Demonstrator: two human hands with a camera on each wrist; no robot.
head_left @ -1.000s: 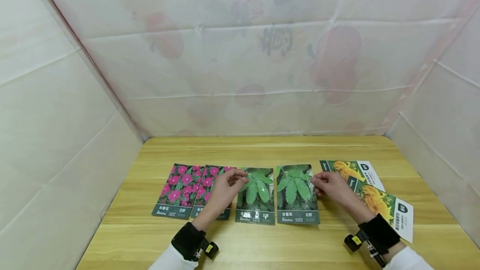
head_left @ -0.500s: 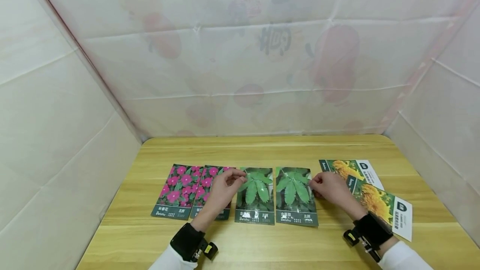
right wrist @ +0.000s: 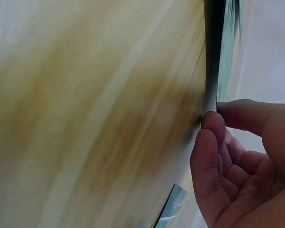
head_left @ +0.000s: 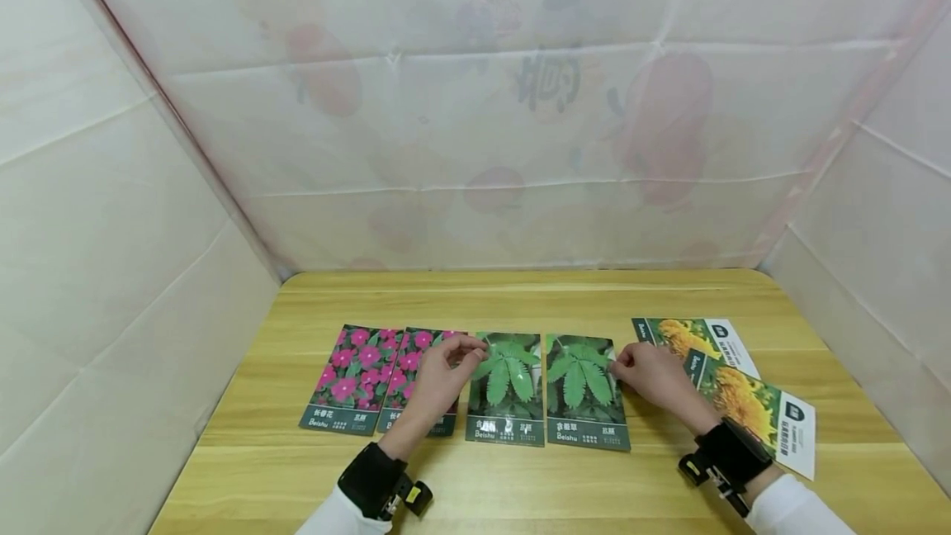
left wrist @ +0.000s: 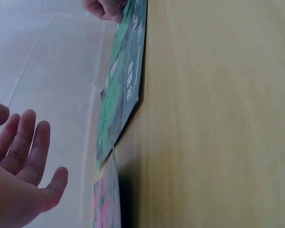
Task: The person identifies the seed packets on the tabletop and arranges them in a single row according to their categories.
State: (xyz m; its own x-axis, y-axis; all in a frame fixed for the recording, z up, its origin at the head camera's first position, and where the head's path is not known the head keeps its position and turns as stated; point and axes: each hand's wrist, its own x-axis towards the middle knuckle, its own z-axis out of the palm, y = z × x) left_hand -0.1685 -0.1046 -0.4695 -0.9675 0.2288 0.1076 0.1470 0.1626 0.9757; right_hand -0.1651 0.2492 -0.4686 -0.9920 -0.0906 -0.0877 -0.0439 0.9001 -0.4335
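Note:
My right hand [head_left: 657, 374] pinches the right edge of a green-leaf seed packet [head_left: 583, 386], thumb on one face and fingertips on the other in the right wrist view. Just left of it lies a matching green-leaf seed packet [head_left: 505, 395]. My left hand [head_left: 444, 378] hovers over that packet's upper left edge, fingers loosely bent. In the left wrist view, the left fingers [left wrist: 23, 147] stay apart from the packets with nothing visible in them. Two pink-flower seed packets [head_left: 357, 370] lie at the left, the inner one partly hidden by my left hand.
Two yellow-flower seed packets [head_left: 743, 403] lie sideways and overlapping at the right, one partly under my right forearm. All the packets rest on a wooden table [head_left: 565, 494]. Pale printed cloth walls [head_left: 446, 147] stand around its back and sides.
My right hand has shifted slightly left and toward the person, with the right green-leaf packet moving the same way, closer in line with its neighbour. The left hand stays nearly still.

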